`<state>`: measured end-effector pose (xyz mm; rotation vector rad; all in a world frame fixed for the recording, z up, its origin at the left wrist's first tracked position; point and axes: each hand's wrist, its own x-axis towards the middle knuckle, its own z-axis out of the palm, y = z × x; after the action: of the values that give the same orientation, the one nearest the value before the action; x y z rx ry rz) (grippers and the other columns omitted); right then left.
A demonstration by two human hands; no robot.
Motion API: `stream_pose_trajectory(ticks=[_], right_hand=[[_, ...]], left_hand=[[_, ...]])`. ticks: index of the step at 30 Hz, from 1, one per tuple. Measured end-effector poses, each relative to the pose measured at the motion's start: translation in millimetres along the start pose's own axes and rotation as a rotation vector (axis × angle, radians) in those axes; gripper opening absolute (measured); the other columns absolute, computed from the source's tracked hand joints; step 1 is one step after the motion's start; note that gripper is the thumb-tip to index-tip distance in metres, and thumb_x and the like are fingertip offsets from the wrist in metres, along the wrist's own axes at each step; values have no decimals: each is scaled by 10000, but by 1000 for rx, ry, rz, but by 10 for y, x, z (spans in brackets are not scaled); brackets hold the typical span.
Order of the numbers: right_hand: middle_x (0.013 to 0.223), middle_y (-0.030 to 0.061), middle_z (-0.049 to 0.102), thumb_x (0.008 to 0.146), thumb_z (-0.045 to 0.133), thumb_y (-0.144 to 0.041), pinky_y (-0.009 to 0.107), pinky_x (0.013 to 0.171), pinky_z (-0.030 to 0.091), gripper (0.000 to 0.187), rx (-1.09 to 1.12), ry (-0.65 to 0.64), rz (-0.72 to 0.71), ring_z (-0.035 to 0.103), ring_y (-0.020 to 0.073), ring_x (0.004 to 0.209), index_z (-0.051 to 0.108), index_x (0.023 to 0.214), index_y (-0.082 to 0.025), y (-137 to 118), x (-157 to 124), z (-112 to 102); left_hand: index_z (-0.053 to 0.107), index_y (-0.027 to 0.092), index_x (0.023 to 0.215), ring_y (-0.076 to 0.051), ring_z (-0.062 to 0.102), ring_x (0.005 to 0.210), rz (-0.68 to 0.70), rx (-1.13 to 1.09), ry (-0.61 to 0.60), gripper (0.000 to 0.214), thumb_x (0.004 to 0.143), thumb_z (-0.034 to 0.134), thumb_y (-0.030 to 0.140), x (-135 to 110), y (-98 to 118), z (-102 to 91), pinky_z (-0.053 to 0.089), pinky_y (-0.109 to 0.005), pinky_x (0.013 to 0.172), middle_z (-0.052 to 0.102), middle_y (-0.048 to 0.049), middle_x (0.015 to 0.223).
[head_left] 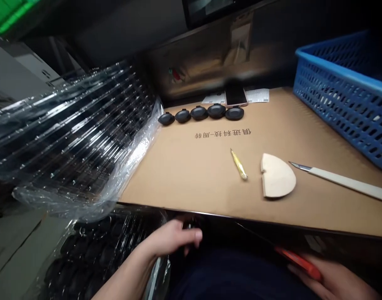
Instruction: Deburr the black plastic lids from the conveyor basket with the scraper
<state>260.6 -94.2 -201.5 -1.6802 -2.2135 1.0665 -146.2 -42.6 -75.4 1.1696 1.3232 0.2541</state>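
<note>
L hand [175, 239] just under the tabletop [272, 227] edge, fingers curled narrow; can't tell if it holds anything. R hand [334, 283] grips a red-handled tool [298, 262] low, near side. I judge five black parts [198, 113] lined up far ahead as done; tray of parts [93, 250] under L hand looks mostly full. Open cardboard [191, 175] btw edge & row; blue basket [343, 91] walls off R side.

On the cardboard sheet [193, 175] I saw five oval caps [199, 113] in a row at the back, a phone [235, 95] just behind them. Nearer me lay a pick [239, 164], a wooden half-disc [276, 175] right of it, then a knife [340, 180]; basket [343, 96] far right, wrapped trays [72, 129] left.
</note>
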Motion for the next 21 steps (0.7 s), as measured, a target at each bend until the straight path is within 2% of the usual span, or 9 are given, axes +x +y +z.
stream_pose_trajectory(ticks=[2,4,7,12,15,21], right_hand=[[1123,2,793,940,518,-558,324,843,631,401,-15,-48,-1,773,286,979,771,1166,-345,-57,-16,-87],[1123,4,792,920,528,-564,342,834,634,406,-54,-54,25,775,285,970,766,1178,-359,-84,-52,-154],[1185,0,774,920,530,-565,353,876,625,413,-102,-62,64,759,278,1044,744,1218,-373,-91,-123,-238],[1081,40,796,910,555,-538,376,782,640,399,-151,-72,131,778,299,940,756,1184,-330,-182,-165,-342],[1136,8,784,937,549,-532,334,825,625,369,-130,-80,122,768,270,987,727,1220,-377,-306,-151,-372],[977,26,796,926,565,-459,321,711,600,271,-96,-62,126,766,268,851,753,1077,-336,-393,-115,-361]], left_hand=[[670,143,1134,-171,671,792,-4,-66,95,350,961,642,446,467,-299,85,579,-383,798,705,-48,972],[649,150,1180,-207,684,979,14,-115,162,321,978,640,399,864,-539,194,589,-421,873,689,-79,1145],[619,168,1274,-249,659,1115,69,-165,229,367,973,653,376,1187,-760,374,578,-473,944,645,-105,1291],[603,182,1320,-288,607,1236,180,-163,275,407,962,667,365,1275,-885,523,527,-537,1034,596,-117,1394],[600,184,1328,-291,602,1244,227,-111,275,416,960,670,365,1291,-889,515,520,-544,1042,589,-118,1405],[597,182,1331,-289,609,1232,246,40,300,420,962,667,371,1302,-858,493,525,-541,1034,593,-118,1397]])
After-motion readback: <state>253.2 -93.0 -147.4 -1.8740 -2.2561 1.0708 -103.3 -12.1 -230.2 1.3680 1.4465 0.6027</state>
